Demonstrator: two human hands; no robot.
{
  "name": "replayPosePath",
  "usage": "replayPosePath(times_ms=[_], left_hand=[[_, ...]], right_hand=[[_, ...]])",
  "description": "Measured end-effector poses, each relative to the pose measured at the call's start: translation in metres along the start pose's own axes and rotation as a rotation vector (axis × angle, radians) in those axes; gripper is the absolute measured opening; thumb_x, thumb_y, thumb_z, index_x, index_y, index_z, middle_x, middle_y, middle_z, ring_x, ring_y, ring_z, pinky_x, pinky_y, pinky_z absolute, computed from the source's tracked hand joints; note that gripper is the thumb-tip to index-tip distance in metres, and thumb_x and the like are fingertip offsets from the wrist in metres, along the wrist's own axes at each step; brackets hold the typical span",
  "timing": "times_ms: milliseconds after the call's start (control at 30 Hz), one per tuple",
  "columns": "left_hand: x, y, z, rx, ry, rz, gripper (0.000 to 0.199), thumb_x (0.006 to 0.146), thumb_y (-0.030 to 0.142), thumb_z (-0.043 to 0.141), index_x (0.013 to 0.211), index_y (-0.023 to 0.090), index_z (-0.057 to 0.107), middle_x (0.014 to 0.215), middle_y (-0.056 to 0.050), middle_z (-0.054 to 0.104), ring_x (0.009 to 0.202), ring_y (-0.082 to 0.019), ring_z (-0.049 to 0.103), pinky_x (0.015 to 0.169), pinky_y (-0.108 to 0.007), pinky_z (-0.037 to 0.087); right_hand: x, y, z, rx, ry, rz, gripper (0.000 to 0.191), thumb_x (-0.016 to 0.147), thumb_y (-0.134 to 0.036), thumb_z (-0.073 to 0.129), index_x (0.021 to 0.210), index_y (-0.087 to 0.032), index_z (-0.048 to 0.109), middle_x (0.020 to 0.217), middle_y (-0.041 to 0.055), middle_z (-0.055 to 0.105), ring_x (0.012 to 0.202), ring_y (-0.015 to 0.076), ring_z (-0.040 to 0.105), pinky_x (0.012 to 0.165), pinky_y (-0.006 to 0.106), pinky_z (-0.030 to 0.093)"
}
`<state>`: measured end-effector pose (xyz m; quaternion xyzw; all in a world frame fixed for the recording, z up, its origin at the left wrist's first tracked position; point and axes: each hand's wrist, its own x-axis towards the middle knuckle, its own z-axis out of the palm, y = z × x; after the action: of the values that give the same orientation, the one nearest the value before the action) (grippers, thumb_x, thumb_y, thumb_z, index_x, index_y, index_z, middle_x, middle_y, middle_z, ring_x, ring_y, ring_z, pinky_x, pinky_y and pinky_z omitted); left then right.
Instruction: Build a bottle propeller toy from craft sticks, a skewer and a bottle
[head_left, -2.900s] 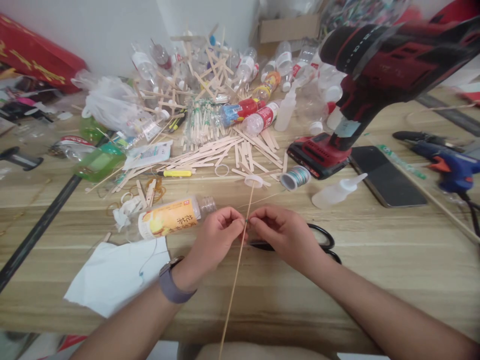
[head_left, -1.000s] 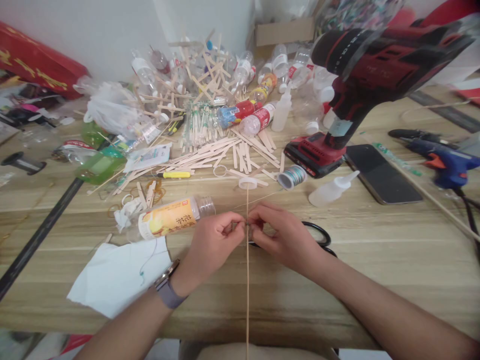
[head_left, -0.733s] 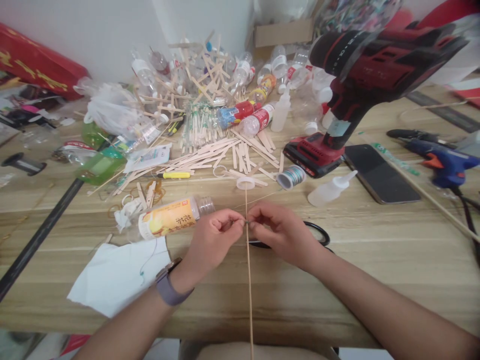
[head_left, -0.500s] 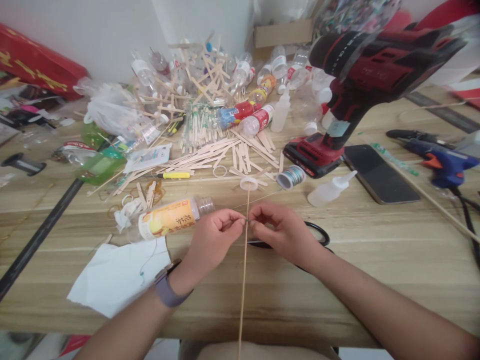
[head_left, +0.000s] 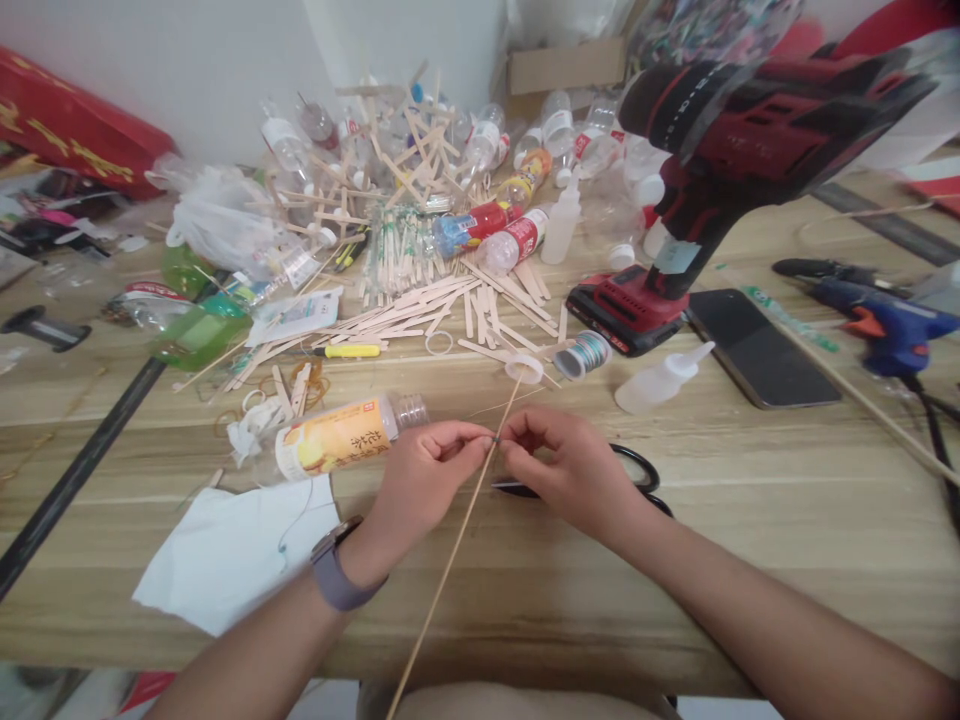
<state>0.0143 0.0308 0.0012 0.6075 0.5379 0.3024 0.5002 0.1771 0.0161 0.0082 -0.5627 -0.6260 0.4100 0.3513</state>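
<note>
A long thin wooden stick (head_left: pixel 455 560) runs slantwise from the near table edge up to a white bottle cap (head_left: pixel 524 368) with flat sticks around it. Midway along it, my left hand (head_left: pixel 435 475) and my right hand (head_left: pixel 566 465) meet with pinched fingertips. A small dark spot, perhaps thread, shows on the stick between them; exactly what each pinch grips is too small to tell. Black-handled scissors (head_left: pixel 637 470) lie partly under my right hand. Beyond it a spool of thread (head_left: pixel 583 356) rests on its side.
A labelled plastic bottle (head_left: pixel 334 440) and white paper (head_left: pixel 236 555) lie at left. Flat wooden sticks (head_left: pixel 405 305) and bottles are heaped behind. At right are a red drill (head_left: pixel 750 150), a glue bottle (head_left: pixel 660 380), a phone (head_left: pixel 761 350) and a blue glue gun (head_left: pixel 885 310).
The long stick has turned: its near end swung left and its far end, with the cap, shifted right. Both hands stay almost in place, pinched as before.
</note>
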Motion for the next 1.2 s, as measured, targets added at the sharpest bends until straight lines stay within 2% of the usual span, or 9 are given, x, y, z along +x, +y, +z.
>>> replayPosePath(times_ms=[367, 800, 1100, 1200], left_hand=[[-0.0042, 0.0009, 0.0078, -0.012, 0.051, 0.073, 0.017, 0.081, 0.029, 0.061, 0.081, 0.019, 0.075, 0.073, -0.001, 0.075, 0.067, -0.014, 0.063, 0.061, -0.021, 0.048], [-0.0074, -0.0002, 0.0090, 0.068, 0.106, 0.138, 0.016, 0.079, 0.026, 0.062, 0.080, 0.019, 0.076, 0.063, 0.001, 0.071, 0.054, -0.011, 0.056, 0.050, -0.020, 0.042], [-0.0059, -0.0027, 0.0073, 0.034, 0.080, 0.070, 0.020, 0.080, 0.033, 0.062, 0.081, 0.018, 0.076, 0.063, -0.001, 0.068, 0.056, -0.013, 0.054, 0.050, -0.022, 0.039], [-0.0055, -0.0030, 0.0064, 0.000, 0.065, 0.053, 0.020, 0.079, 0.033, 0.062, 0.079, 0.018, 0.076, 0.062, -0.001, 0.066, 0.056, -0.013, 0.052, 0.049, -0.022, 0.038]], right_hand=[[-0.0010, -0.0005, -0.0030, 0.175, -0.099, 0.209, 0.014, 0.070, -0.031, 0.049, 0.067, -0.019, 0.057, 0.059, -0.0021, 0.052, 0.055, 0.0133, 0.045, 0.052, 0.026, 0.032], [0.0012, 0.0014, -0.0052, 0.178, -0.143, 0.203, 0.013, 0.071, -0.030, 0.052, 0.065, -0.020, 0.056, 0.061, -0.0017, 0.054, 0.055, 0.0134, 0.047, 0.052, 0.026, 0.033], [0.0006, 0.0044, -0.0049, 0.166, -0.083, 0.144, 0.018, 0.077, -0.034, 0.057, 0.067, -0.019, 0.056, 0.061, -0.0021, 0.054, 0.056, 0.0120, 0.046, 0.052, 0.025, 0.036], [0.0024, 0.0041, -0.0066, 0.269, -0.107, 0.157, 0.019, 0.076, -0.036, 0.060, 0.069, -0.019, 0.056, 0.062, -0.0022, 0.054, 0.057, 0.0119, 0.048, 0.053, 0.025, 0.039]])
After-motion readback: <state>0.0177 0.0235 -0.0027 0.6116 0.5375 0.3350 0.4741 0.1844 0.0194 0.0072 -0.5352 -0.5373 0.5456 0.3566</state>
